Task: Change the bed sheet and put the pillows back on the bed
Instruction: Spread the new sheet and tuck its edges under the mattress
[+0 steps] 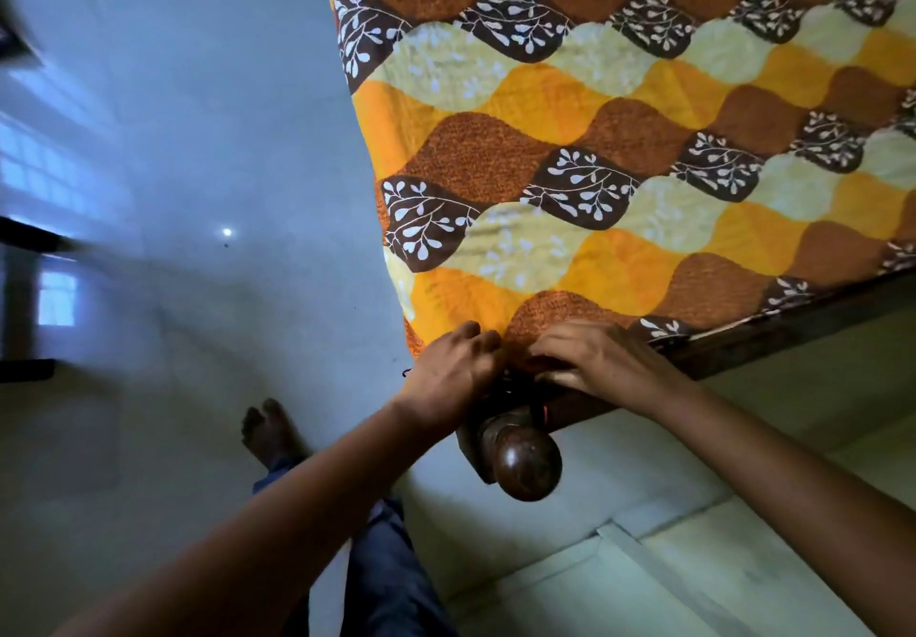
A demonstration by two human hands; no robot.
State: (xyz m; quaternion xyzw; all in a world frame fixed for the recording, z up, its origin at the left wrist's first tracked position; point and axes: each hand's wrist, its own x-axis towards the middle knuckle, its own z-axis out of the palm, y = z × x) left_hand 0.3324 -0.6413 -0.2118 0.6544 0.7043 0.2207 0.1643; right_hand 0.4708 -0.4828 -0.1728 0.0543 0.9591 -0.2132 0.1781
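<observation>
orange-brown leaf-print bed sheet (644,150) fills 1 o'clock, corner at 6 o'clock | left hand (448,376) clamped on that corner | right hand (607,364) on sheet edge, grip cannot tell | dark round wooden bedpost knob (528,468) just below

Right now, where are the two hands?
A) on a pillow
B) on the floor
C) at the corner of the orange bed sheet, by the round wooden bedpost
C: the left hand and the right hand both touch the corner of the bed sheet, just above the round wooden bedpost.
</observation>
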